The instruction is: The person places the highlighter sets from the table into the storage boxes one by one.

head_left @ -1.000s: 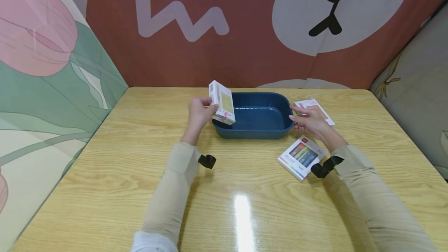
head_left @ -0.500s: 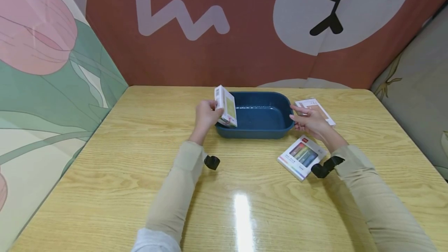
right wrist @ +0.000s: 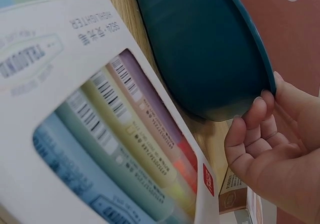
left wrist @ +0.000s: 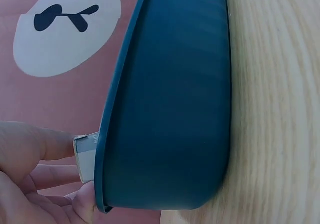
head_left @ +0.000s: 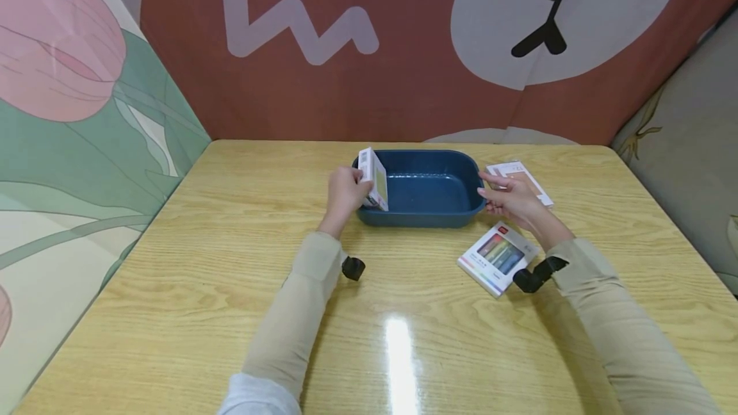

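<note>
My left hand [head_left: 346, 191] grips a slim white box [head_left: 376, 181] with a yellow-green panel. The box stands tilted at the left end of a dark blue plastic basin [head_left: 426, 219], its lower part inside the rim. In the left wrist view, thumb and fingers hold the box's end [left wrist: 87, 156] just by the basin's lip. At the opposite end, my right hand [head_left: 516, 203] pinches the basin's rim, fingertips touching its edge in the right wrist view. Beneath that wrist lies a white pack of highlighters [head_left: 498, 258], with pastel pens showing through its window.
A flat white box [head_left: 521, 181] with a pinkish-brown panel lies right of the basin, partly behind the right hand. The wooden table [head_left: 190, 274] ends at a red printed backdrop [head_left: 323, 101]. Black wrist cameras [head_left: 353, 268] project from both cuffs.
The left hand has moved right and slightly lower the box into the basin's left end, turning it more upright. The right hand stays at the rim.
</note>
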The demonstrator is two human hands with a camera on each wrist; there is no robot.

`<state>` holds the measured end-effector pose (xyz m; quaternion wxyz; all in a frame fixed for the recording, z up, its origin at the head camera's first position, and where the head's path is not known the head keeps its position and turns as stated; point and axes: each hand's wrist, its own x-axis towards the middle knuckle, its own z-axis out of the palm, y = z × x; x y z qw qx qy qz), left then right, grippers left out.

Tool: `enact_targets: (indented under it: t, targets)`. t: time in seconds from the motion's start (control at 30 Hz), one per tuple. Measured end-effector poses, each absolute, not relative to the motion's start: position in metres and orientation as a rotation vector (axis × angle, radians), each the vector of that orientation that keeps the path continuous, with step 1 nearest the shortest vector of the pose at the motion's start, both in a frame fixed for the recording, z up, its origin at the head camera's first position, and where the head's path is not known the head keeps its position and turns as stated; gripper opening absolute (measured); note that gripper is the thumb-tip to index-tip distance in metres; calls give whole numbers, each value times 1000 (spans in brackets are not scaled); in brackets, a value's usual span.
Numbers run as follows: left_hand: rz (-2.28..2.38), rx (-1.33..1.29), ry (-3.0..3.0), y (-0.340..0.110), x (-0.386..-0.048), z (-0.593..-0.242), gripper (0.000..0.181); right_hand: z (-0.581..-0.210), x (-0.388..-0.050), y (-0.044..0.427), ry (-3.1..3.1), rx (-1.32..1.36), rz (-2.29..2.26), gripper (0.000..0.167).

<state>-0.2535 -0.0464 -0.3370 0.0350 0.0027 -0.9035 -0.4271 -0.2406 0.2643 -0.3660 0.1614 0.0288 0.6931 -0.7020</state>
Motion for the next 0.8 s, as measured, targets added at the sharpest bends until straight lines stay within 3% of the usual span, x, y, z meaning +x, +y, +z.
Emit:
enact_targets:
  t: [0.27,0.4,0.8]
  targets:
    - [-1183,-6,-2833,-42,-253,-336,23,-366,-240,264,1979,79,-2003,63]
    - [-1129,-24,-2830,-41,-252,-336,15,-366,-240,265,1984,79,-2004,62]
    - [-916,-35,-2851,-42,-248,-338,26,-366,-240,263,1998,73,-1999,64]
